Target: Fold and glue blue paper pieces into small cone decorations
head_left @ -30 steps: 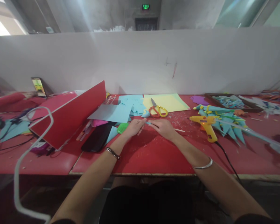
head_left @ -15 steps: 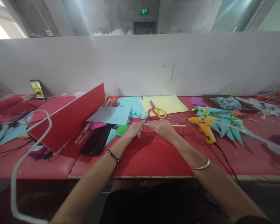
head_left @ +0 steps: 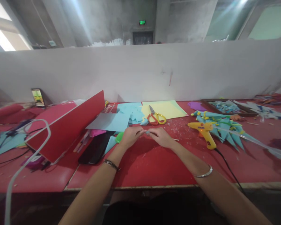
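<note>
My left hand (head_left: 131, 136) and my right hand (head_left: 162, 137) meet above the red table, thumbs and fingers pinched together. Between the fingertips shows a small bit of blue paper (head_left: 147, 132); most of it is hidden. Past my right hand the tip of a thin white stick (head_left: 176, 139) sticks out; whether the hand holds it or it lies on the table I cannot tell. Scissors (head_left: 157, 118) with red and yellow handles lie just beyond my hands, beside a small blue and yellow paper piece (head_left: 144, 121). A green lump (head_left: 119, 137) is near my left wrist.
Blue paper sheets (head_left: 109, 122) and yellow paper (head_left: 175, 109) lie at the back. To the left are a black phone (head_left: 96, 150) and a standing red board (head_left: 70, 131). On the right, a yellow glue gun (head_left: 204, 132) with a cord rests near blue paper cones (head_left: 227, 131) and a tray (head_left: 244, 110).
Both hands have drawn slightly closer together and turned inward. Less of the white stick shows beyond my right hand, and less blue between the fingers. The whole view has tipped up a little.
</note>
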Motion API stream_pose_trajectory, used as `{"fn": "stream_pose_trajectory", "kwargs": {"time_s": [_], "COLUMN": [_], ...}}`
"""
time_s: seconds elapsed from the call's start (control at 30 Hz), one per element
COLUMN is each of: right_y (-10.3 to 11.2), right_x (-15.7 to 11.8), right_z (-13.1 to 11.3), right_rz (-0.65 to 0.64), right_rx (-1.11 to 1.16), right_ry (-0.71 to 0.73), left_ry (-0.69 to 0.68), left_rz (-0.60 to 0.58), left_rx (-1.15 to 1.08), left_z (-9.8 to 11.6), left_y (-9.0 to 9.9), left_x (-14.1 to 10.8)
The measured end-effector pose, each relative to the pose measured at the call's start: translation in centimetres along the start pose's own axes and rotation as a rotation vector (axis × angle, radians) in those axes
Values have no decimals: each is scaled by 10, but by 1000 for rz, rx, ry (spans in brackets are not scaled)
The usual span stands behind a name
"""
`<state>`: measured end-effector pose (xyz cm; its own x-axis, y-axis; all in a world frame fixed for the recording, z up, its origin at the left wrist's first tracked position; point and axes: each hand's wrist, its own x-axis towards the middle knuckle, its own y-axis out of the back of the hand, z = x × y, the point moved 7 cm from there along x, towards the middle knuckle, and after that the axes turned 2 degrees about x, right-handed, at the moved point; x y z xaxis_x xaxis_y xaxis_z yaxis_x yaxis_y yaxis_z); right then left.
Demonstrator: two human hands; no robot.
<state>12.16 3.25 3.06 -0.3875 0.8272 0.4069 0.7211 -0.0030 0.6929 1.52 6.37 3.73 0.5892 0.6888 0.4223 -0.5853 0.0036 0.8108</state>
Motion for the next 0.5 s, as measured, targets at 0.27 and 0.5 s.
{"fn": "stream_pose_trajectory", "kwargs": {"time_s": [0.27,0.5], "right_y": [-3,-4], "right_x": [-1,0], "right_z": [0,8], "right_rz": [-32,-2], "right_rx": [-1,-234], "right_ry": [-5,14], "left_ry": [203,465], "left_rz": [-69,-165], "left_rx": [-284,-574], "left_z": [-11,-21], "left_y": [-9,-28], "left_x": [-3,-9]}}
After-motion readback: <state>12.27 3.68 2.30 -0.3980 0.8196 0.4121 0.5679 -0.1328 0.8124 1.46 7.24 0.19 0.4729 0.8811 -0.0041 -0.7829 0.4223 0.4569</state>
